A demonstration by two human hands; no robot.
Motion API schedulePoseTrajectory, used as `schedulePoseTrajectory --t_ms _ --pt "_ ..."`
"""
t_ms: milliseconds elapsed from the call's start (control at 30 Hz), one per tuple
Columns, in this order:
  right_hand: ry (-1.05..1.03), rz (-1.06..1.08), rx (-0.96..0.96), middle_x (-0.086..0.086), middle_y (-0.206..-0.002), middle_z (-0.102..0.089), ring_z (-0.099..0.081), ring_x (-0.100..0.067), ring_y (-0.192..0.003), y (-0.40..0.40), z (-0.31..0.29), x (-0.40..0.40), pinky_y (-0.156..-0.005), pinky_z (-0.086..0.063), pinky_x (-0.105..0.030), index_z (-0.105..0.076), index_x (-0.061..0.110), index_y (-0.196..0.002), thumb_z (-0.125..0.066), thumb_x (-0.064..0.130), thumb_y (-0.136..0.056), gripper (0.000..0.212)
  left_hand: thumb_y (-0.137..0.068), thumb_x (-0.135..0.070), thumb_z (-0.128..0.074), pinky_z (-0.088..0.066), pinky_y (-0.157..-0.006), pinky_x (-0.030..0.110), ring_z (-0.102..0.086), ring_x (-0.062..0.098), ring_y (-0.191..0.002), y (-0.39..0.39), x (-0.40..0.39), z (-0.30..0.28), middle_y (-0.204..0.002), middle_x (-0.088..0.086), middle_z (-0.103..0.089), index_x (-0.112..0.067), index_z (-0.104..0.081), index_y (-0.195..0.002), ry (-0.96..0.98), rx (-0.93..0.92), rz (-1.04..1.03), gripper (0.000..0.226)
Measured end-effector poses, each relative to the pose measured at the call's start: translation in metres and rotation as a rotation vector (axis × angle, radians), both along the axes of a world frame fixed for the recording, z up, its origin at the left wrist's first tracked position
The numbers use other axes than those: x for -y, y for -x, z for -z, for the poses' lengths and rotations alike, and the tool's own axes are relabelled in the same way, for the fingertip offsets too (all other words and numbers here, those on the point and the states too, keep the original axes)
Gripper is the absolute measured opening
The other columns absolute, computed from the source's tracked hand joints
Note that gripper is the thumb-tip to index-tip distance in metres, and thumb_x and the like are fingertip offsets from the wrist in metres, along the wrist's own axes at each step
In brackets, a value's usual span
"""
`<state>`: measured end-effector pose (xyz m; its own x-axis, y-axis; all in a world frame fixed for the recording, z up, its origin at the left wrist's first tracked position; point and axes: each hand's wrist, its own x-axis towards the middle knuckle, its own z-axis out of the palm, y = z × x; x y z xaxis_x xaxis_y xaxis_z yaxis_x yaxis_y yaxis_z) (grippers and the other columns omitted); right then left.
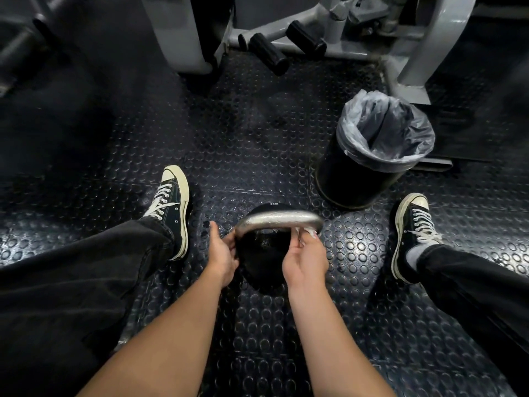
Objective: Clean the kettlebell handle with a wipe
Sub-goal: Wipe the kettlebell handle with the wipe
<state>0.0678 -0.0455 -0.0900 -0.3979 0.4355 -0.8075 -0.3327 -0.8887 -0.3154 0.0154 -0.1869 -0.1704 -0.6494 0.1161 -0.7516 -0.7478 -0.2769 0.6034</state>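
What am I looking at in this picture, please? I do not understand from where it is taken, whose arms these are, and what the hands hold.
There is one picture, taken by a camera worn on a person's head and looking down, so the arms and legs belong to that person, who seems to be sitting. On the studded rubber floor, between the two shoes, stands a black kettlebell with a silver handle. The left hand holds the handle's left end. The right hand presses a white wipe around the handle's right end, so the cleaning is in progress. Further away on the right stands a black bin with a plastic liner. At the top is grey gym equipment.
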Motion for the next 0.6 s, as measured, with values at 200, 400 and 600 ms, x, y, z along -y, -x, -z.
schedulePoseTrajectory --t_ms 200,400,600 --pt "-0.031 -0.024 -0.011 -0.024 -0.121 -0.060 -0.069 -0.029 -0.104 -0.012 0.002 -0.004 -0.072 -0.063 -0.027 -0.054 -0.009 -0.121 -0.053 -0.018 -0.092 0.030 -0.093 -0.077 -0.015 -0.040 -0.107 0.042 -0.061 0.020 -0.113 0.001 0.000 0.003 -0.114 0.007 -0.072 -0.015 -0.069 -0.118 0.002 -0.005 0.001 0.086" --pt "-0.009 -0.021 0.001 -0.021 -0.119 -0.059 -0.065 -0.024 -0.101 0.004 0.002 -0.002 -0.082 -0.058 -0.032 -0.055 -0.004 -0.107 -0.047 -0.018 -0.095 0.020 -0.094 -0.076 -0.014 -0.043 -0.099 0.041 -0.062 0.018 -0.110 0.000 -0.001 0.000 -0.111 0.007 -0.073 -0.016 -0.068 -0.120 0.000 -0.005 0.007 0.085" --pt "-0.040 -0.035 0.016 -0.025 -0.116 -0.063 -0.070 -0.031 -0.103 -0.013 0.001 -0.008 -0.081 -0.060 -0.032 -0.056 -0.011 -0.118 -0.052 -0.018 -0.091 0.027 -0.094 -0.075 -0.015 -0.044 -0.099 0.041 -0.063 0.020 -0.108 0.000 0.000 0.002 -0.110 0.009 -0.072 -0.014 -0.068 -0.119 -0.004 -0.002 0.002 0.085"
